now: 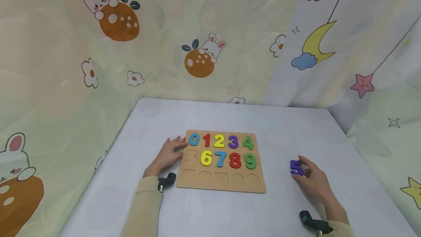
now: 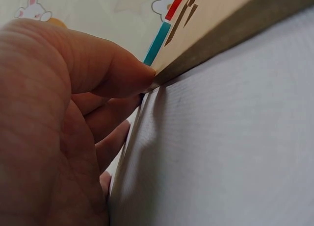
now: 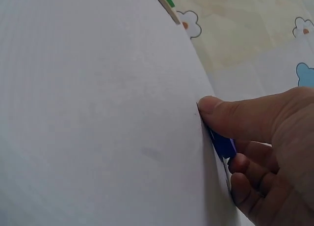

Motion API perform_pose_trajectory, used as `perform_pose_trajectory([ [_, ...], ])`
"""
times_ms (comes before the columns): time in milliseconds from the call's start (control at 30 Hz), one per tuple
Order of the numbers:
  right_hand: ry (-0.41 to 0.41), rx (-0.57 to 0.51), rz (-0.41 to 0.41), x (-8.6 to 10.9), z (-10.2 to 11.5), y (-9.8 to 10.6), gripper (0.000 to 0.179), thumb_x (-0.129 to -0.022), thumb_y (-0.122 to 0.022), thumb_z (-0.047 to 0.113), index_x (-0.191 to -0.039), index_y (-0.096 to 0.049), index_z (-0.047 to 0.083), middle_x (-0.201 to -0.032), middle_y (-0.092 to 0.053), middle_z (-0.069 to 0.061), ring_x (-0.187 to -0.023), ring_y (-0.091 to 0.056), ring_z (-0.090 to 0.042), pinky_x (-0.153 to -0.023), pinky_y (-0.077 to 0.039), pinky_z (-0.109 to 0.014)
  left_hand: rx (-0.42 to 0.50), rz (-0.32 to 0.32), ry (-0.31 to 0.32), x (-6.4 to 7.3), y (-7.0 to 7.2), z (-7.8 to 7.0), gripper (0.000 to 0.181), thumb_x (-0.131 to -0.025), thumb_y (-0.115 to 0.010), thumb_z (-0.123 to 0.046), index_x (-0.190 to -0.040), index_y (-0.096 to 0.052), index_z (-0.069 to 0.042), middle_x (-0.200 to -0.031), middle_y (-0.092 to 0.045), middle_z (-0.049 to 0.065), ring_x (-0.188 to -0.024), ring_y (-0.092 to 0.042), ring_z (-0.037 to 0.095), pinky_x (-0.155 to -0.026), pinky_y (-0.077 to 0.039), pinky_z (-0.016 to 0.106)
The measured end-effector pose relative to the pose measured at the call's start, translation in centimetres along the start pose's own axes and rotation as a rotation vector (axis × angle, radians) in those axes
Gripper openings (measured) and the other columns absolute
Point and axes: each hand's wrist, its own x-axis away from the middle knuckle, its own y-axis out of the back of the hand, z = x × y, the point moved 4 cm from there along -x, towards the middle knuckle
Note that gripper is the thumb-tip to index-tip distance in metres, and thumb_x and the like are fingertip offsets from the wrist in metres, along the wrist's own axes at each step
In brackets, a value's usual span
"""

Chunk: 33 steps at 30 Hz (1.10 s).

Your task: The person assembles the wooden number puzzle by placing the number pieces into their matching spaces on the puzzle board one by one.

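A wooden number puzzle board (image 1: 221, 187) lies flat on the table, with colored digits 0 to 4 in its top row and 6 to 9 in its middle row. The slot for 5 (image 1: 191, 156) is bare, as are the outlined shapes along the bottom row. At the board's left edge rests my left hand (image 1: 167, 155); its thumb (image 2: 113, 64) touches the wooden side, the fingers loosely extended. Right of the board, my right hand (image 1: 312, 178) pinches a purple number 5 (image 1: 296, 168) between thumb and fingers, low at the tabletop. In the right wrist view the fingers partly hide this piece (image 3: 223, 145).
A white-covered table (image 1: 210, 215) carries the board. Behind it hangs a patterned cloth (image 1: 158, 57) with rabbits, flowers and a moon. Dark wrist cameras (image 1: 166, 181) are strapped at both sleeves.
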Motion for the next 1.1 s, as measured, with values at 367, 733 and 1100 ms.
perform_pose_trajectory([
  [367,0.065,-0.025,-0.01,-1.7,4.2,-2.5,0.074,-0.082,-0.077,0.018,-0.144,-0.042,0.002,-0.133,-0.055,-0.024,-0.096,-0.061,-0.031,-0.071,-0.051,-0.037,-0.003,-0.004,0.012,0.1,0.2,0.3,0.045,-0.084,-0.058,-0.008,-0.128,-0.065,-0.012,-0.148,-0.048,-0.003,-0.146,-0.027,0.02,-0.123,0.001,0.041],
  [733,0.08,-0.072,0.048,-3.9,10.2,-5.7,0.074,-0.082,-0.078,0.025,-0.146,-0.043,0.01,-0.136,-0.054,-0.016,-0.103,-0.057,-0.029,-0.077,-0.052,-0.039,0.005,0.018,0.04,-0.1,0.0,0.0,0.046,-0.084,-0.058,-0.008,-0.129,-0.065,-0.013,-0.149,-0.046,-0.004,-0.147,-0.025,0.019,-0.123,0.002,0.04],
  [1100,0.146,-0.146,0.058,-4.6,14.3,-8.2,0.07,-0.081,-0.08,0.025,-0.141,-0.048,0.01,-0.13,-0.059,-0.013,-0.107,-0.06,-0.031,-0.09,-0.055,-0.048,-0.006,0.017,0.019,-0.1,0.2,-0.2,0.046,-0.084,-0.059,-0.007,-0.129,-0.065,-0.013,-0.148,-0.047,-0.003,-0.147,-0.026,0.019,-0.123,0.002,0.04],
])
